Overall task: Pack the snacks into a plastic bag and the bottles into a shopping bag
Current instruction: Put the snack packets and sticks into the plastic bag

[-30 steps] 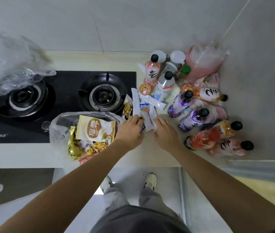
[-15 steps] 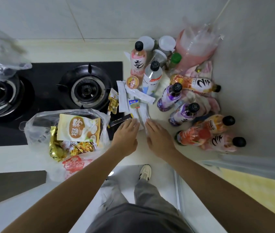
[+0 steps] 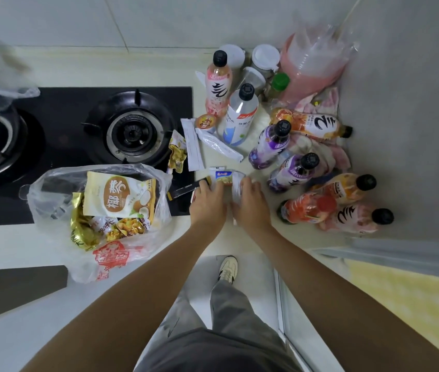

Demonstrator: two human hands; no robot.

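While bottles lie nearby, both hands gather snack packets.

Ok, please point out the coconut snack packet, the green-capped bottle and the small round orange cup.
coconut snack packet (image 3: 119, 195), head view, middle of its printed front.
green-capped bottle (image 3: 280, 80), head view, on the green cap.
small round orange cup (image 3: 206, 121), head view, on its lid.

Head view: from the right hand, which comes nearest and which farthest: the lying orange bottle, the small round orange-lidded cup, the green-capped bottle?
1. Lying orange bottle, just right of the right hand.
2. Small round orange-lidded cup, beyond, beside the stove.
3. Green-capped bottle, farthest, back near the wall.
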